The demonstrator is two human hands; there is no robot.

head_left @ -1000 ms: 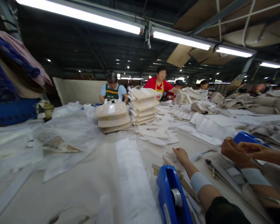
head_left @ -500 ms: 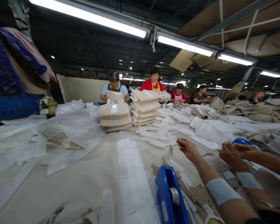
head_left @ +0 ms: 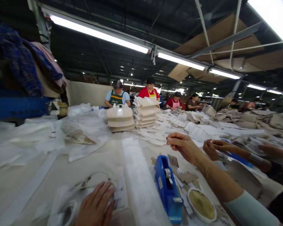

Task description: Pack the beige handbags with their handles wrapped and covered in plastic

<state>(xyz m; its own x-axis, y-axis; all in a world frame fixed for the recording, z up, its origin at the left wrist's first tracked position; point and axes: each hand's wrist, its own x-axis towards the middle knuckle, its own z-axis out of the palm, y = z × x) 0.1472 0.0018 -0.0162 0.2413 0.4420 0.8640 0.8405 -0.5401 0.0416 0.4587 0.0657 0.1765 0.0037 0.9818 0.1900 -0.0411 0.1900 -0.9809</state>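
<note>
Left hand (head_left: 96,207) lies flat, fingers spread, on a bag (head_left: 61,201) at the worktop (head_left: 89,163) near edge. Right hand (head_left: 182,147), fingers pinched shut (on what, I cannot tell), hovers above the tape dispenser (head_left: 167,188).

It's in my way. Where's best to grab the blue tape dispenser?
Probably from above, clasping the blue tape dispenser across its two flat long sides, mid-body, on the near side of the roll. It stands upright and narrow, its top unobstructed.
</note>
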